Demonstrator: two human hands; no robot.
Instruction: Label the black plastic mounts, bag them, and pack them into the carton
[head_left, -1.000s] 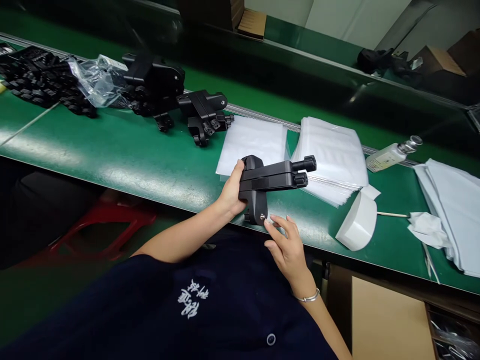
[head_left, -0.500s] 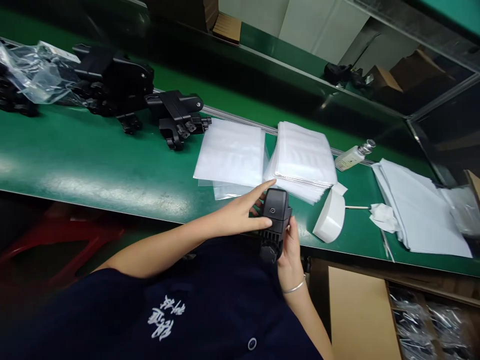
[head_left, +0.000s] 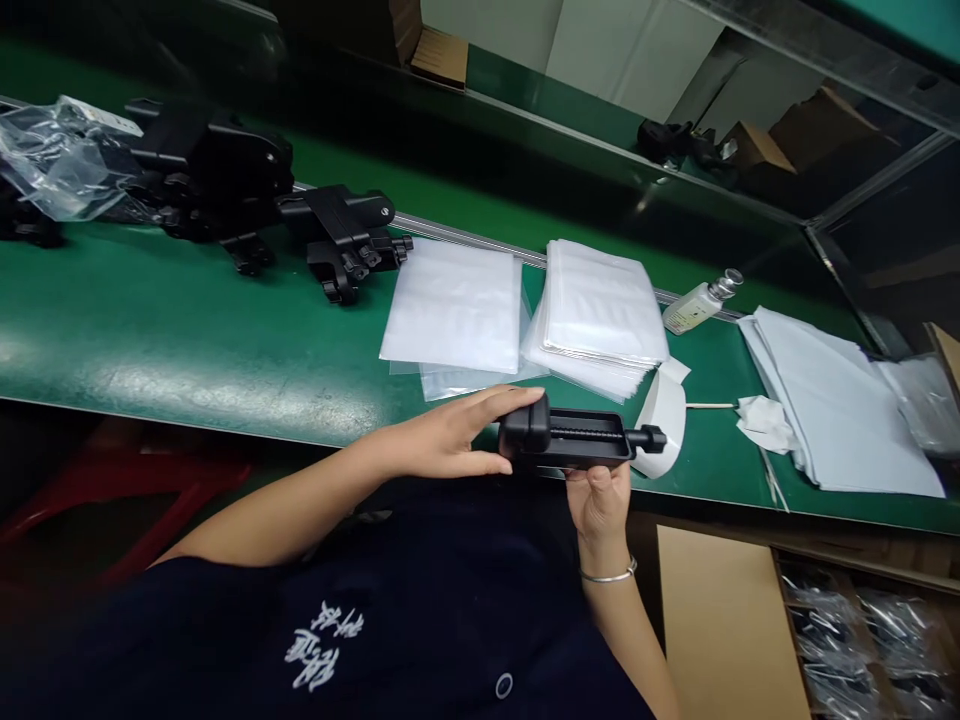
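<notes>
Between both hands, just over the bench's front edge, is a black plastic clamp-like holder (head_left: pixel 589 440). It lies lengthwise, with a threaded rod along its open channel and a knob at its right end. My left hand (head_left: pixel 469 435) grips the block-shaped left end, thumb in front and fingers over the top. My right hand (head_left: pixel 600 495) holds the body from below near the right end; some of its fingers are hidden behind the part. Beyond the holder lie a sheaf of clear plastic bags (head_left: pixel 454 310) and a thicker stack of bags (head_left: pixel 600 305).
Similar black assemblies (head_left: pixel 337 235) and a plastic-wrapped one (head_left: pixel 64 165) stand at the left. To the right are a curled white label strip (head_left: pixel 664 420), a bottle (head_left: pixel 701 302), a cotton swab (head_left: pixel 709 406), tweezers (head_left: pixel 772 480) and white sheets (head_left: pixel 847 410). A carton (head_left: pixel 727 620) sits below the bench.
The black holder has turned from end-on to lengthwise, showing its channel and threaded rod. My left hand has shifted left along with its end, and my right hand has moved slightly right.
</notes>
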